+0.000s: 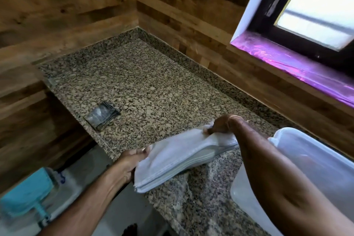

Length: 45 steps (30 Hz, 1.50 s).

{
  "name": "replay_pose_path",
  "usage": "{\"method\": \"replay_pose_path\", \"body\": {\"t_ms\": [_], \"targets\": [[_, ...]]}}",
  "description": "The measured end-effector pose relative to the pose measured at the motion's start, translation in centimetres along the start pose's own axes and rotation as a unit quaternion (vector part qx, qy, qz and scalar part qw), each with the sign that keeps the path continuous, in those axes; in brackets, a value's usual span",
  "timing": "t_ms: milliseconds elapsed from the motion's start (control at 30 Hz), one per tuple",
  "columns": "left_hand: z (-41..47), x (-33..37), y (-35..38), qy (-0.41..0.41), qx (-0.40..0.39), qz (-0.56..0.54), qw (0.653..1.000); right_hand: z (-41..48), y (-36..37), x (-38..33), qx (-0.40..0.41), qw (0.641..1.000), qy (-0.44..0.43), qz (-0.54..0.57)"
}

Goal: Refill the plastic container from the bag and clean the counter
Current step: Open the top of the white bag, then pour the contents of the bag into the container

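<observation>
A folded white cloth (178, 156) lies on the speckled granite counter (145, 86) near its front edge. My left hand (130, 163) grips the cloth's near left end. My right hand (222, 123) pinches its far right end. A translucent plastic container (314, 161) with a white lid stands on the counter at the right, partly hidden behind my right forearm. No bag is clearly in view.
A small grey folded packet (102, 116) lies near the counter's left edge. Wood-panelled walls enclose the corner. A window with a purple sill (295, 67) is at the right. Below left, a teal brush (28, 193) rests on a white surface.
</observation>
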<state>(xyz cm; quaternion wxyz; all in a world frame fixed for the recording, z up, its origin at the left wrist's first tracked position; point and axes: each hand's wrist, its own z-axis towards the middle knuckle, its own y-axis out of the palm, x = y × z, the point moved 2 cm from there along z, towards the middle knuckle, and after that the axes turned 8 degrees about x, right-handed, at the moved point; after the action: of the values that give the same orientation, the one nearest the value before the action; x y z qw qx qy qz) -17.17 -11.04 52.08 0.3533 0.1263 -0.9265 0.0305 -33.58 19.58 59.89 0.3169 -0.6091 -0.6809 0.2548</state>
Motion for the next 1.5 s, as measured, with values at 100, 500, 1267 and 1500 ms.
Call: {"method": "replay_pose_path", "body": {"t_ms": [100,500,1267,1500], "targets": [[0.4,-0.5,-1.0,0.023,0.017,-0.035,0.999,-0.6,0.1,0.3,0.026,0.999,-0.014,0.028],[-4.3,8.1,3.3,-0.03,-0.184,-0.071,0.98,-12.1,-9.8,6.2,0.264,0.933,-0.008,0.243],[-17.3,8.1,32.0,0.221,-0.34,-0.043,0.913,-31.4,1.0,34.3,0.432,0.698,0.097,0.563],[-16.6,5.5,32.6,0.377,-0.282,0.048,0.881,-27.0,9.4,33.9,0.407,0.608,0.051,0.679]]}}
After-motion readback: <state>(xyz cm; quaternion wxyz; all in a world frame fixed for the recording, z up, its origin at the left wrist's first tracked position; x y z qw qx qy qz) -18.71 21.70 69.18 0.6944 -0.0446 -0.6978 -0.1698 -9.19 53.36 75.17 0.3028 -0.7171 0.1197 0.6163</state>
